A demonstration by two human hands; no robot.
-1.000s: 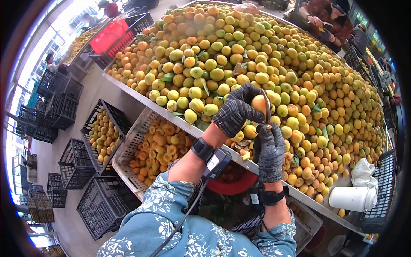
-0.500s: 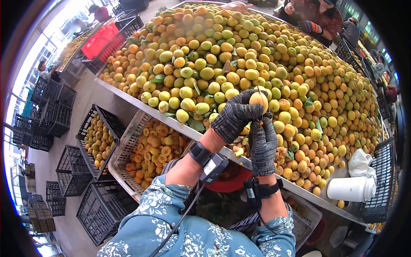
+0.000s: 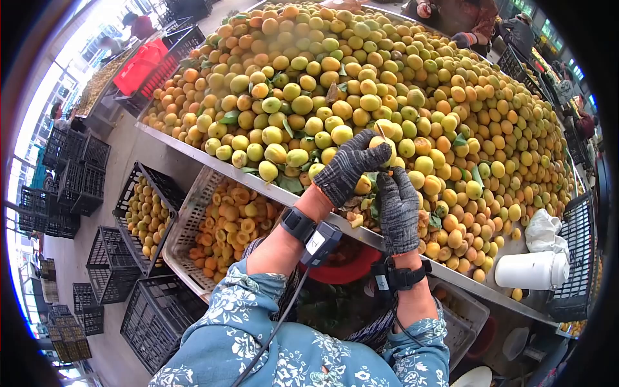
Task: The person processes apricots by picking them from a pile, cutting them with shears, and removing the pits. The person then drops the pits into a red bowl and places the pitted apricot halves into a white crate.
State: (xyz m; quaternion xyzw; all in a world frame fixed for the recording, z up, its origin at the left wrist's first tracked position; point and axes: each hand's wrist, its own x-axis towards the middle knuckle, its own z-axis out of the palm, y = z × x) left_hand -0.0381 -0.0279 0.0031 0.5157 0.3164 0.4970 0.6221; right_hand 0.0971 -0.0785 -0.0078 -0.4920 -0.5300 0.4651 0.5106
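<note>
Apricot + knife, both held
I see 1 round yellow-orange apricot (image 3: 385, 148) pinched in left hand (image 3: 351, 169). Thin knife (image 3: 381, 132) in right hand (image 3: 398, 208), blade upright vs. its top.

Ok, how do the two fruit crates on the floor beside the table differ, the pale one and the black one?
The pale crate holds cut, deep orange halves, while the black crate holds whole, yellower fruit. The pale crate looks larger and tucks under the table edge, but the black crate sits out beside it. Both are slatted plastic and open-topped.
</note>
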